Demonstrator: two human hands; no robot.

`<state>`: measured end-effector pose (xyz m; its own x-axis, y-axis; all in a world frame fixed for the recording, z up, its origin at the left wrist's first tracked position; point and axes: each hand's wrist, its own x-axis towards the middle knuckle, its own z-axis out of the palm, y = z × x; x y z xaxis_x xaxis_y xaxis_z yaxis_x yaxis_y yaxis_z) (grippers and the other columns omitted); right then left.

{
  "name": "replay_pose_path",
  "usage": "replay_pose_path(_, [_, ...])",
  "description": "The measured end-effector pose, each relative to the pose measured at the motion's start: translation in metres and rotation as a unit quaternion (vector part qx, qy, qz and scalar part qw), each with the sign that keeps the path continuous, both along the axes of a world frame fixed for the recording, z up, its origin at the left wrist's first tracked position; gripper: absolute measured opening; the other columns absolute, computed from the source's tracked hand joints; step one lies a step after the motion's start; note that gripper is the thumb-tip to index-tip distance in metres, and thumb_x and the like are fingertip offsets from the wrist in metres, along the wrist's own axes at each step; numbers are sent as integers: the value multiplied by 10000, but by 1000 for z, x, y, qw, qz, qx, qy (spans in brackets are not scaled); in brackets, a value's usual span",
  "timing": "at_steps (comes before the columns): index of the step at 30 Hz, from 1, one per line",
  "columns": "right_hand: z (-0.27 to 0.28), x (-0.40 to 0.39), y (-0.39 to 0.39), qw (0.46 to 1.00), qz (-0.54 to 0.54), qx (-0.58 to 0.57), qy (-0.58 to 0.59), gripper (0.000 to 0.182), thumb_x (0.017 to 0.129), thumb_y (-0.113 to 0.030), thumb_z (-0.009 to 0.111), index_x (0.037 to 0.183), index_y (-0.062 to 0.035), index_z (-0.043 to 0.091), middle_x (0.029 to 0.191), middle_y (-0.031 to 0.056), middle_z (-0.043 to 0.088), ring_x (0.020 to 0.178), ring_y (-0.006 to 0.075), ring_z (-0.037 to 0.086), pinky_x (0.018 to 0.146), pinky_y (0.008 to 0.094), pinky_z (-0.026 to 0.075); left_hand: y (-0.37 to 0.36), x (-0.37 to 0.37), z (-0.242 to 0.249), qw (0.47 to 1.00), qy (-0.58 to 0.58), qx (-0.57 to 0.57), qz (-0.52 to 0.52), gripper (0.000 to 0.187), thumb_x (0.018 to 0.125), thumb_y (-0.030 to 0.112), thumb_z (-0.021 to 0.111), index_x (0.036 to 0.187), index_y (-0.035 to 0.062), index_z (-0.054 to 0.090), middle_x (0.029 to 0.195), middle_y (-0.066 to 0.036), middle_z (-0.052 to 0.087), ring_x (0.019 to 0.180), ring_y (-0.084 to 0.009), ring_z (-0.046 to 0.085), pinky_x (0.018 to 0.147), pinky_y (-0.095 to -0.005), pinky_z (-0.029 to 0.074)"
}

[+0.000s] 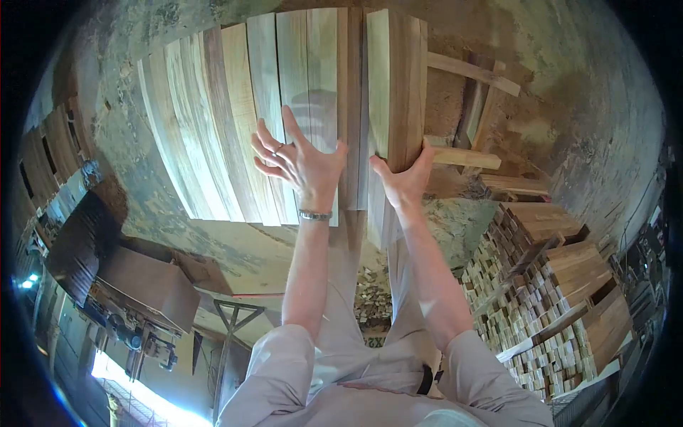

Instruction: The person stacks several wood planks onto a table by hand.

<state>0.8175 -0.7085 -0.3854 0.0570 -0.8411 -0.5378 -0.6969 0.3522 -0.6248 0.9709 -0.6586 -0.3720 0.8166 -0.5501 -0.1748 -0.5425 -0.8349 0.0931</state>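
Observation:
My left hand (302, 162) has its fingers spread over the near part of a row of pale wooden planks (245, 85) lying side by side. A ring and a wrist band show on it. Its thumb is by the row's right edge. My right hand (405, 181) grips a narrow bundle of planks (398, 78), thumb on the left side and fingers round the right side. A narrow gap separates this bundle from the row. The bundle's near end reaches below my right hand, toward my legs.
Timber supports (473, 75) stick out to the right beneath the planks. Large stacks of cut wood (526, 313) stand at the lower right. A brown box-like cabinet (149, 285) and machinery (142, 341) are at the lower left. The floor (597, 92) looks dusty and stained.

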Motion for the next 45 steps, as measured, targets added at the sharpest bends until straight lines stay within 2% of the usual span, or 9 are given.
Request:
replay_pose_path(7, [-17, 37, 30, 983, 82, -147, 73, 1154, 611, -562, 818, 1423, 29, 250, 1338, 305, 358, 1268, 443, 335, 1084, 511, 266, 40, 51, -12, 981, 136, -123, -63, 998, 724, 448, 765, 1513, 157, 229, 1551, -168, 135, 1425, -376, 138, 1114, -593, 155])
replay_pose_path(14, [71, 3, 49, 983, 133, -125, -1, 908, 767, -422, 756, 1421, 27, 315, 1354, 245, 421, 1284, 400, 366, 1080, 488, 294, 61, 62, 4, 970, 159, 30, -182, 872, 773, 350, 705, 1496, 123, 272, 1569, -191, 132, 1445, -393, 132, 1092, -606, 227])
replay_pose_path(26, [341, -323, 282, 945, -316, -32, 71, 622, 785, -359, 767, 1265, -45, 524, 969, 137, 685, 881, 234, 669, 784, 363, 533, 41, -85, 198, 801, 265, 26, -536, 654, 771, 240, 711, 1319, 4, 443, 1212, -263, 539, 1122, -421, 511, 946, -494, 446])
replay_pose_path(33, [434, -441, 392, 716, -582, -355, 150, 148, 784, -92, 734, 911, -40, 681, 727, 40, 672, 654, 131, 623, 614, 268, 497, 16, -332, 336, 637, 259, -183, -703, 504, 816, 159, 699, 1264, 32, 508, 1197, -218, 569, 1105, -395, 522, 972, -481, 423])
replay_pose_path(37, [632, -523, 402, 568, -516, -584, 265, 125, 781, -39, 715, 902, -56, 686, 812, 47, 686, 745, 156, 627, 699, 306, 504, 35, -514, 463, 482, 344, -264, -761, 371, 833, 128, 698, 1172, 36, 581, 1135, -154, 617, 1066, -342, 559, 950, -429, 434])
replay_pose_path(39, [742, -541, 407, 324, -308, -831, 331, 233, 804, -176, 729, 994, -53, 674, 921, 88, 683, 845, 165, 625, 816, 314, 476, 54, -588, 511, 391, 364, -290, -794, 341, 840, 126, 692, 1153, 28, 596, 1132, -146, 624, 1049, -323, 571, 942, -406, 442])
replay_pose_path(42, [724, -585, 512, 310, -356, -809, 349, 280, 792, -197, 738, 1013, -45, 659, 946, 94, 670, 866, 175, 617, 827, 317, 473, 81, -669, 563, 331, 419, -246, -809, 355, 833, 98, 695, 1159, 9, 588, 1152, -155, 623, 1038, -305, 581, 953, -373, 449])
replay_pose_path(43, [763, -586, 534, 378, -304, -796, 362, 304, 786, -207, 743, 1023, -41, 651, 959, 97, 663, 877, 180, 613, 832, 319, 471, 118, -652, 545, 369, 491, -164, -772, 368, 817, 95, 703, 1158, 15, 588, 1158, -161, 622, 1058, -312, 586, 963, -397, 448])
replay_pose_path(45, [788, -629, 538, 267, -138, -846, 440, 353, 773, -228, 753, 1042, -32, 636, 984, 103, 650, 899, 189, 605, 842, 323, 467, 93, -733, 575, 159, 405, -338, -834, 358, 779, 96, 723, 1110, 26, 605, 1142, -158, 627, 1055, -305, 605, 969, -431, 447])
